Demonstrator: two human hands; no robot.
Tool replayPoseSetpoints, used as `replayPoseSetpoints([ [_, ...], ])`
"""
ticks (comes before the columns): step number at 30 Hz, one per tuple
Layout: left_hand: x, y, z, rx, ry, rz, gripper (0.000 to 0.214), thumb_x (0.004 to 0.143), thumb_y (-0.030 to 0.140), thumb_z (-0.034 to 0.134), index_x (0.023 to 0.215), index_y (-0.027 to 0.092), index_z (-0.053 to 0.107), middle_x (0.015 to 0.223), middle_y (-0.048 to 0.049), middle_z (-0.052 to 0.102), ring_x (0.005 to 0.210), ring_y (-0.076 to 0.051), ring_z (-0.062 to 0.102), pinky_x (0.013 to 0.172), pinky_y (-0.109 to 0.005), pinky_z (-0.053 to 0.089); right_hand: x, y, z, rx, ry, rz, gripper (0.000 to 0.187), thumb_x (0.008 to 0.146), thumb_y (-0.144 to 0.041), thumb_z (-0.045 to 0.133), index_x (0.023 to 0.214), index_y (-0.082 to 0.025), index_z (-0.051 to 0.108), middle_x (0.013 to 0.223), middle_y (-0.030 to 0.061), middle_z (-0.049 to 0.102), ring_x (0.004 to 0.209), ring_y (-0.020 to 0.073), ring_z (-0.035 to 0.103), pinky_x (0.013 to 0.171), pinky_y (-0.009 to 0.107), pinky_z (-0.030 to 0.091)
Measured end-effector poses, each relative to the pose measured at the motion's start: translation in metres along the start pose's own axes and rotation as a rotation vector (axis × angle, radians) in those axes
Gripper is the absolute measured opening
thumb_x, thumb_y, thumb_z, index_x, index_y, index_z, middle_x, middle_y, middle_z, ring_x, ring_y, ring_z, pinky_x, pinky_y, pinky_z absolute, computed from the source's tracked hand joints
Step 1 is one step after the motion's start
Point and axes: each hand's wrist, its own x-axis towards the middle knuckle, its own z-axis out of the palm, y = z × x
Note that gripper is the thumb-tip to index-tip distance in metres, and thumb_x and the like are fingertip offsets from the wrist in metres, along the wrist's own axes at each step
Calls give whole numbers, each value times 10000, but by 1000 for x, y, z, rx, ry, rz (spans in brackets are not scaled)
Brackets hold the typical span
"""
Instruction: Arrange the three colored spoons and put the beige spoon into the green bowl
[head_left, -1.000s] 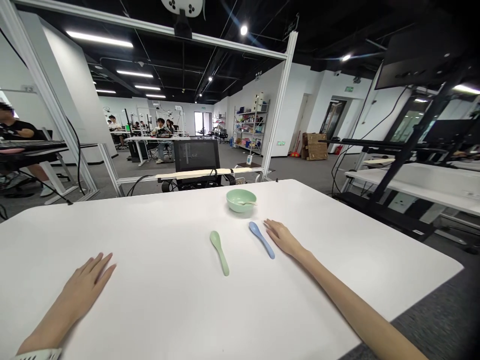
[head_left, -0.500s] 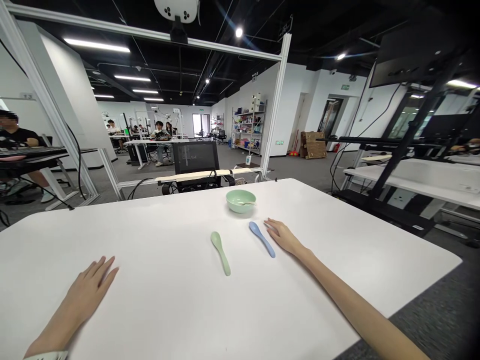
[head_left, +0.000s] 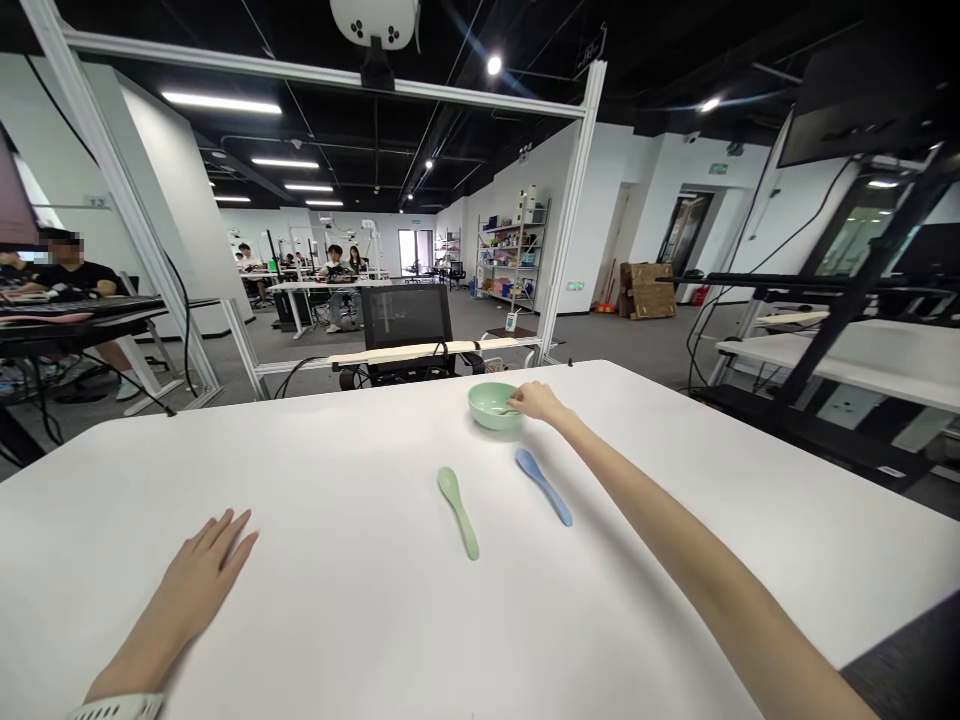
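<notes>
Apparently, the right hand [head_left: 537, 402] pinched the pale spoon [head_left: 505, 411], not yet out of the bowl [head_left: 484, 419] at twelve o'clock. Blue spoon [head_left: 548, 490] and green spoon [head_left: 459, 514], five and seven o'clock from it, lay untouched; the left hand [head_left: 204, 570] rested empty.

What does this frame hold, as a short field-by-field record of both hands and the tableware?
Left-hand grip: palm down on white table, holding nothing
Right-hand grip: at the green bowl's right rim, by the pale spoon; whether closed on it is unclear
Bowl: upright, far side of table
Green spoon: on table, left of blue spoon
Blue spoon: on table
</notes>
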Motion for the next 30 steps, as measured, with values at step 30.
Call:
replayPoseSetpoints([
  [30,14,253,-104,-369,269,591,354,1059,324,364,1196,214,672,854,-22,736,705,-159,690,631,-291,544,-206,-168,26,902,176,-451,278,1054,-314,453,1295,-187,509,1031,92,647,981,239,616,881,405,530],
])
